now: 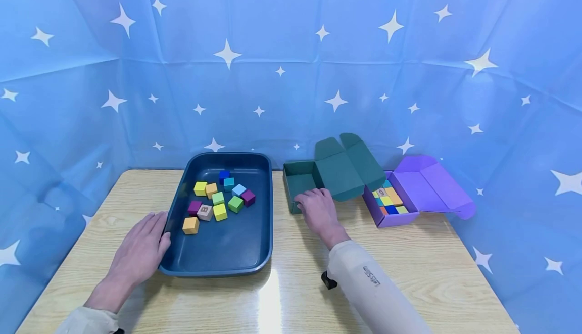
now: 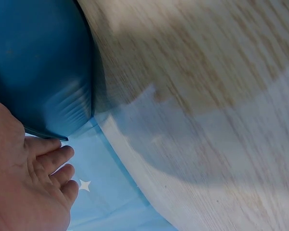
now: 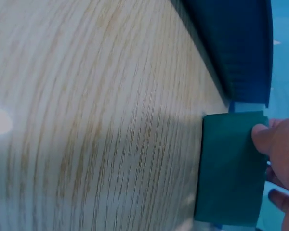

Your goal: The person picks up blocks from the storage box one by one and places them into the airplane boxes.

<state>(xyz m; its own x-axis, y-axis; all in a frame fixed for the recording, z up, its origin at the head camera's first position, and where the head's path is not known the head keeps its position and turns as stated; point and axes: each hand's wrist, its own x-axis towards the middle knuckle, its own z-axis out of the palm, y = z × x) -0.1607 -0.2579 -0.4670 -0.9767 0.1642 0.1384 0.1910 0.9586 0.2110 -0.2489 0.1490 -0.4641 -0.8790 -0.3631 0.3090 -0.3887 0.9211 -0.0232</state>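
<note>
Left side first: my left hand (image 1: 140, 249) is on the tray (image 1: 243, 238), fingers nearly straight and loose against its left wall, thumb by the rim. I can't tell from here whether they press at all. The tray's long side runs away from me, and its cubes all lie to the right of those fingers; the orange cube (image 1: 191, 226) is nearest, over the rim and just inside. For anything in there, the left hand is the closer one.

Across the bench (image 1: 218, 303) we go, and here's the one that matters: my right hand (image 1: 317, 210) has the green box (image 3: 231, 178) by its near wall, thumb on the outside, fingers bent over the top edge, a narrow pinch. The box stretches away beyond those fingers, long axis apparently front to back, its lid (image 1: 338, 172) thrown out to their right. The cubes in the tray are well off to their left.

Further right of the same fingers, the purple box (image 1: 394, 221), lid folded open, cubes packed inside.

And the writing, left to right: a B on the wooden cube (image 1: 205, 212), what looks like "LetsSlim" on my right sleeve (image 1: 379, 286), and a 9, or maybe a 6, on a block (image 1: 381, 192) in the purple box.
</note>
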